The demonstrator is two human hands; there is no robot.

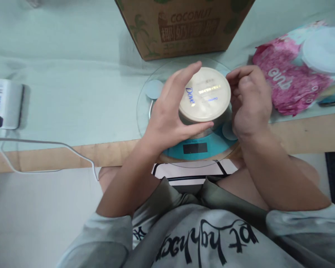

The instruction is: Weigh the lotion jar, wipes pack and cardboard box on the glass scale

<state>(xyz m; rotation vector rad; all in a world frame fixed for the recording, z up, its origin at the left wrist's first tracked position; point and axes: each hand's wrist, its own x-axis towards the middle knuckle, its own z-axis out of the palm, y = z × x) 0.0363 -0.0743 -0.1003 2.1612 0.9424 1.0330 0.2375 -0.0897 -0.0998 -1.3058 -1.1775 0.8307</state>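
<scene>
A round, cream-coloured Dove jar (205,95) is tilted above a glass-topped kitchen scale (173,150), its lettered lid facing up. My left hand (169,106) grips it from the left, the thumb along the near edge and the fingers at the far side. At the right edge of the lid is my right hand (249,98), closed, with curled fingers. The index fingertip comes up to the rim. What that hand pinches, if anything, is hidden. Below the jar, the scale's dark display (194,148) looks blank.
Behind the scale stands a cardboard coconut box (184,33). A pink package (287,74) and a white round lid (326,50) are at the right. On the left, a white device (5,104) lies near a white cable (58,143). The table's wooden edge (120,152) runs in front.
</scene>
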